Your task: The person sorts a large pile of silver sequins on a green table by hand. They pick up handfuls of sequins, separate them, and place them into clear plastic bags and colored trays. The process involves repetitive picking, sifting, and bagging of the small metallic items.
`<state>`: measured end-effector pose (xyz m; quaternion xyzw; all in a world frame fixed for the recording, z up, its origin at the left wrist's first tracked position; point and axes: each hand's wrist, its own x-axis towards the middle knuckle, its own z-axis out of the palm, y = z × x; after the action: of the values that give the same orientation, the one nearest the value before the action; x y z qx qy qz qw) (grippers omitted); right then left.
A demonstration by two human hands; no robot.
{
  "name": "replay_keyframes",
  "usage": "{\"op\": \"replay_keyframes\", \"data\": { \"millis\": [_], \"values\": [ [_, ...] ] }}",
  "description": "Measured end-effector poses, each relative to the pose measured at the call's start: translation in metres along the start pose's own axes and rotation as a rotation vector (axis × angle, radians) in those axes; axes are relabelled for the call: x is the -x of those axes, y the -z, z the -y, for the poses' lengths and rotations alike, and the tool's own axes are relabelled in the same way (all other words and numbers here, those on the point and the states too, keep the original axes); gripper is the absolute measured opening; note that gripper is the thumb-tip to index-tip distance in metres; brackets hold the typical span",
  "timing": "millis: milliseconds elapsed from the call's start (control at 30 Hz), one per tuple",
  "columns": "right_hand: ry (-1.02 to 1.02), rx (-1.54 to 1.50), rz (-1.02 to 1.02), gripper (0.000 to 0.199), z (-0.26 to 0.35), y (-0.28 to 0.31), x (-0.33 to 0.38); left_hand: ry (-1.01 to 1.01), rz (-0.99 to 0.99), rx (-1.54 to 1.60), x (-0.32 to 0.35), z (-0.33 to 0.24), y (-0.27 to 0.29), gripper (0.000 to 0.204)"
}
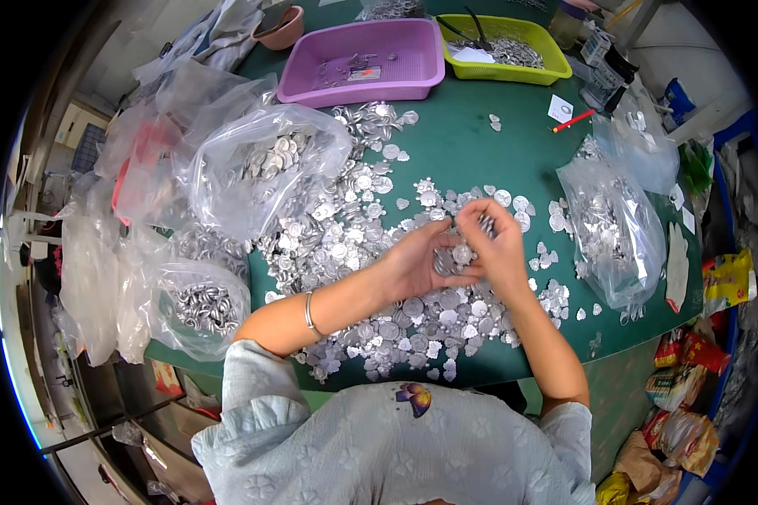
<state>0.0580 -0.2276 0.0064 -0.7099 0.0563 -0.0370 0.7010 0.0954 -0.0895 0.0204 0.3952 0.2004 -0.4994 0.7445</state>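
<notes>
Over the middle of a wide spread of silver metal pieces [337,244], my two hands meet. My left hand [413,265] is cupped around several round, coin-like silver pieces [448,259], with a bangle on its wrist. Close against it, my right hand [499,244] has its fingers bent around a few more silver pieces [486,224]. The loose pieces below are flat and shiny; some are round, others have scalloped edges. Part of the heap is hidden under my hands and forearms.
Open plastic bags of silver pieces stand at the left [265,181] and right [606,219]. Beyond the heap are a purple basket [362,91] and a yellow-green basket [514,74] with pliers [482,34]. A red pencil [573,121] lies on the green table [463,151].
</notes>
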Motion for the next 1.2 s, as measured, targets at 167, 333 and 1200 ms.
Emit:
{"op": "replay_keyframes", "data": {
  "millis": [167,333,1200],
  "values": [
    [0.341,0.561,0.153,0.058,0.02,-0.022,0.026,-0.015,0.121,0.189,0.011,0.007,-0.005,0.033],
    [0.661,0.742,-0.035,0.042,0.029,-0.018,0.011,-0.041,0.275,0.491,0.0,0.026,0.015,0.024],
    [0.532,0.908,0.181,0.036,-0.014,-0.019,0.079,-0.205,0.059,0.171,0.097,0.115,0.078,0.019]
  ]
}}
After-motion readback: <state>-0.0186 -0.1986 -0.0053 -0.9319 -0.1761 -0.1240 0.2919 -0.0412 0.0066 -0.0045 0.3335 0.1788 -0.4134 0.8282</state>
